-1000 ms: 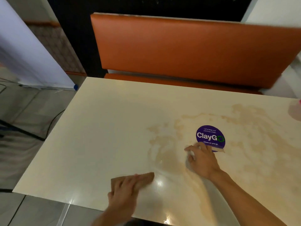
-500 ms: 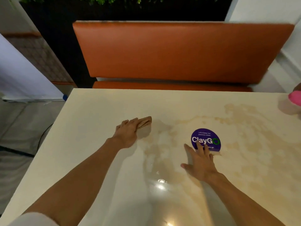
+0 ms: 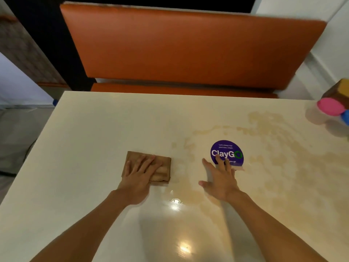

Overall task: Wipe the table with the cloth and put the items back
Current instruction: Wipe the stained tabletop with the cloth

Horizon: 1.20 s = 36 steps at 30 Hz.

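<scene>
A folded brown cloth (image 3: 162,170) lies flat on the cream table (image 3: 94,133), left of centre. My left hand (image 3: 138,176) presses down on it, palm flat with the fingers spread over its top. My right hand (image 3: 220,178) rests flat on the bare tabletop with fingers apart, its fingertips over the lower edge of a round purple ClayGo sticker (image 3: 226,150). Tan smears (image 3: 273,140) cover the right half of the table. Items stand at the far right edge: a pink lid (image 3: 330,106), a blue lid (image 3: 346,116) and a brown and yellow box (image 3: 340,90).
An orange padded bench (image 3: 188,50) runs along the table's far side. A white wall (image 3: 324,59) borders the right. Grey floor (image 3: 17,133) lies beyond the table's left edge. A ceiling light reflects off the near tabletop (image 3: 175,202).
My left hand swept the cloth from the near edge out across the table, then back toward me, left of the sticker. My right hand stayed by the sticker.
</scene>
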{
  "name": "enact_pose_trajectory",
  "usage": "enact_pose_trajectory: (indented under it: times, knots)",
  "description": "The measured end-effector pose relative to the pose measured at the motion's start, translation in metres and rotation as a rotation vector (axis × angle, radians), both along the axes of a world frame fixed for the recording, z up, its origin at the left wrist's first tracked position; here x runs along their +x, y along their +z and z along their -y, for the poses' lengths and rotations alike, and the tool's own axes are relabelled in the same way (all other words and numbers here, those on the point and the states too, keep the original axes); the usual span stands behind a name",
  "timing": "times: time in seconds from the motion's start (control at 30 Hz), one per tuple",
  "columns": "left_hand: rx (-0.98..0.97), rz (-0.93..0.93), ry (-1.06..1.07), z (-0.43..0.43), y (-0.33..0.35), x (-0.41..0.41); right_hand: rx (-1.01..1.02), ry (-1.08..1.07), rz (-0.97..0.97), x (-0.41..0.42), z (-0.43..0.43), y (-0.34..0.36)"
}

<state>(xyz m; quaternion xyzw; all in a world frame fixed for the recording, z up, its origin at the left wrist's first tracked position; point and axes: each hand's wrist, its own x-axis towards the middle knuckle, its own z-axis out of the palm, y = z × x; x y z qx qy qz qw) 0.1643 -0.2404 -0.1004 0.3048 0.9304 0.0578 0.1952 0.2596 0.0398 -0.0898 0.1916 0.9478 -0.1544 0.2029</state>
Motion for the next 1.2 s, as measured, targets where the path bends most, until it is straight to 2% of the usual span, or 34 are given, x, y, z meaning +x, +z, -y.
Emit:
enact_pose_trajectory:
  times: [0.3, 0.5, 0.63, 0.7, 0.8, 0.87, 0.93, 1.0, 1.07, 1.13, 1.2]
  knots:
    - [-0.019, -0.045, 0.027, 0.024, -0.001, 0.096, 0.01, -0.011, -0.001, 0.001, -0.002, 0.002]
    - [0.005, 0.07, 0.067, 0.022, 0.002, 0.164, 0.03, -0.013, -0.007, -0.002, -0.006, 0.004]
    - [0.038, 0.074, 0.014, 0.05, 0.013, 0.181, 0.007, -0.01, 0.009, -0.002, 0.005, 0.008]
    - [0.184, 0.147, 0.01, 0.055, 0.028, 0.171, -0.003, -0.019, 0.007, 0.001, 0.004, 0.009]
    - [0.71, 0.541, 0.305, 0.065, 0.069, 0.142, -0.002, -0.021, 0.002, 0.004, -0.001, 0.011]
    - [0.876, 0.57, 0.349, 0.087, 0.092, 0.126, -0.003, -0.015, -0.005, 0.006, 0.001, 0.009]
    - [1.001, 0.503, 0.468, 0.117, 0.104, 0.114, 0.008, -0.005, -0.007, 0.006, 0.002, 0.007]
    - [0.997, 0.278, 0.559, 0.153, 0.104, 0.107, 0.018, 0.007, 0.001, 0.005, 0.005, 0.007]
    - [0.903, 0.12, 0.567, 0.185, 0.091, 0.106, 0.016, 0.015, 0.008, 0.005, 0.007, 0.007]
    - [0.867, 0.117, 0.625, 0.198, 0.073, 0.115, 0.016, 0.019, 0.012, 0.006, 0.008, 0.006]
    - [0.66, 0.071, 0.671, 0.193, 0.041, 0.133, 0.021, 0.018, 0.018, 0.006, 0.008, 0.006]
